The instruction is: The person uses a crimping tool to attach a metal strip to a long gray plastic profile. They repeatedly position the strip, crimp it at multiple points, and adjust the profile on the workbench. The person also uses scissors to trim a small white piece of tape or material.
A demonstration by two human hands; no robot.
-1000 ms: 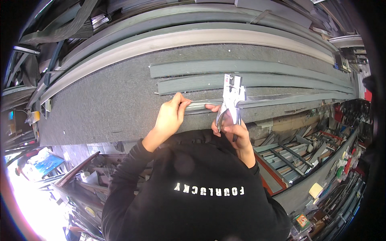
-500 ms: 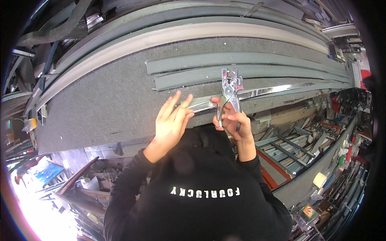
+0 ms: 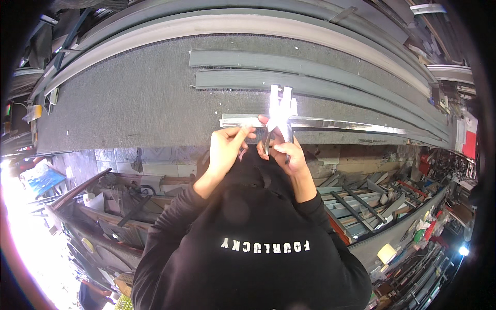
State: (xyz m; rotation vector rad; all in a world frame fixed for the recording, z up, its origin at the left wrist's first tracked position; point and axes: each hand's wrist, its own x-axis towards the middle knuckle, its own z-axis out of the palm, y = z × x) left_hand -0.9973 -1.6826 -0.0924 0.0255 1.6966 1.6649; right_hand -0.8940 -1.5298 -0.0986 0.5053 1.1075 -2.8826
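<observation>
My right hand (image 3: 292, 155) is closed round the handles of metal pliers (image 3: 280, 114), whose two-pronged head points away from me. Strong glare washes out the middle of the tool. Beneath the pliers runs a long, shiny metal strip (image 3: 338, 124), lying along the near side of the grey-topped bench (image 3: 129, 111). My left hand (image 3: 222, 152) is beside the strip's left end, thumb and fingers pinched at its near edge. What lies under those fingertips is partly hidden.
Two grey flat profiles (image 3: 243, 59) lie farther back on the bench. A long pale profile (image 3: 206, 27) bends along the far side. Below the near edge, a rack of metal offcuts (image 3: 361, 204) stands on the right, and more scraps (image 3: 129, 199) sit on the left.
My left hand has come down from spread fingers above the strip to a pinch at its near edge. The pliers have shifted slightly left, and bright glare now covers them.
</observation>
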